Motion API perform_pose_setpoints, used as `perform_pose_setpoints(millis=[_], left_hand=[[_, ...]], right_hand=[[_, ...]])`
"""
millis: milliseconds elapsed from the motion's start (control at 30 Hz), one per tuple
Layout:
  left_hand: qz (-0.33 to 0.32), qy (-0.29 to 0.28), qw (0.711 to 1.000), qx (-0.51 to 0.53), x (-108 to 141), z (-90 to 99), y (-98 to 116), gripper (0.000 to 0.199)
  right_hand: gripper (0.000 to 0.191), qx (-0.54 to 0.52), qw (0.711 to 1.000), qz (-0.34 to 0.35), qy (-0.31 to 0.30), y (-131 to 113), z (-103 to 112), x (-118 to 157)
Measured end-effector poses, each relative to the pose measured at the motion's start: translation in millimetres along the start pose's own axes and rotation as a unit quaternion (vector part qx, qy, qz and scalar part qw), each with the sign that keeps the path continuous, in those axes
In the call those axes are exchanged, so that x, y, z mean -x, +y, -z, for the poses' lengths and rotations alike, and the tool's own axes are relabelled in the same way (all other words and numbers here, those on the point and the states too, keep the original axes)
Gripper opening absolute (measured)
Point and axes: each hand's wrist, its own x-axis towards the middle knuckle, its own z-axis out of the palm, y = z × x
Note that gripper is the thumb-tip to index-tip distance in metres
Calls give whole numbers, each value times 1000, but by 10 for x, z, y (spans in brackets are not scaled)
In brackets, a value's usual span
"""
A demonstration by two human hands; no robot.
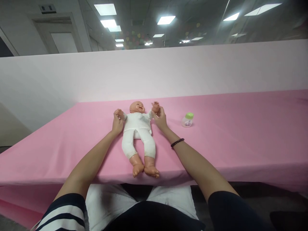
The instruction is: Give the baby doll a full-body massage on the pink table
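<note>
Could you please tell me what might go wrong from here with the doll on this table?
The baby doll lies with its feet close to the front edge of the pink-covered table, so it might slip off. The small green-capped bottle stands near the right hand, which could perhaps knock it over.
</note>
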Motion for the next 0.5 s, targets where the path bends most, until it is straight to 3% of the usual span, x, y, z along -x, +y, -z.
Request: perform_pose_setpoints(millis=[100, 200, 367, 500], left_hand=[[-124, -130, 973, -147, 60, 24, 66, 42], [-164, -186, 937, -247, 61, 66, 109, 42], [-171, -200, 917, -300, 33, 99, 130, 45], [-154, -184, 938, -249, 43, 101, 125, 43]], right_hand=[[33, 95, 973, 134, -164, -129, -32, 115], [29, 181, 922, 214, -266, -147, -35, 147], [32, 214, 908, 226, -279, -117, -28, 136], [33, 184, 936, 169, -248, -166, -31, 163]])
